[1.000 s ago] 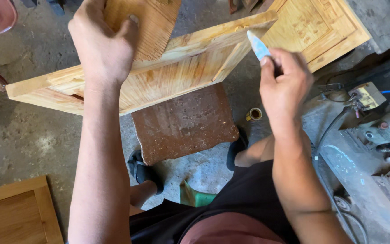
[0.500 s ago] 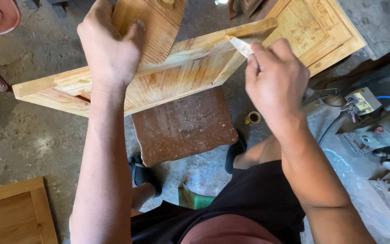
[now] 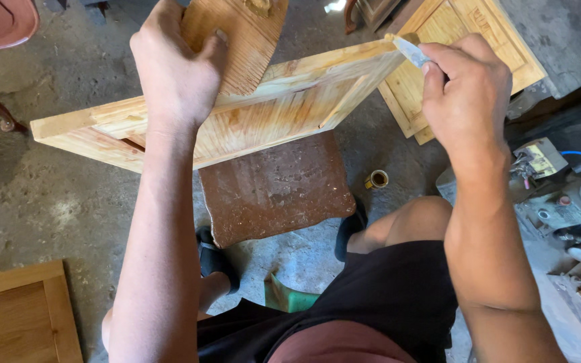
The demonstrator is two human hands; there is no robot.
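The left hand point(image 3: 177, 74) is closed over a small wooden board point(image 3: 240, 40), pressing it onto the top edge of the pine door panel point(image 3: 237, 121). The right hand point(image 3: 469, 91) is curled tight around a putty knife point(image 3: 408, 49), whose blade touches the panel's corner just left of its fingers.

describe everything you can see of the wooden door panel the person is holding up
The wooden door panel is pale, unfinished-looking pine with a raised frame around a recessed grained centre. It is tilted on edge above a reddish-brown slab, its long top edge running from lower left to upper right. The left hand grips its top edge together with a small ridged wooden board. The right hand presses a small blade with putty-like paste against its upper right corner.
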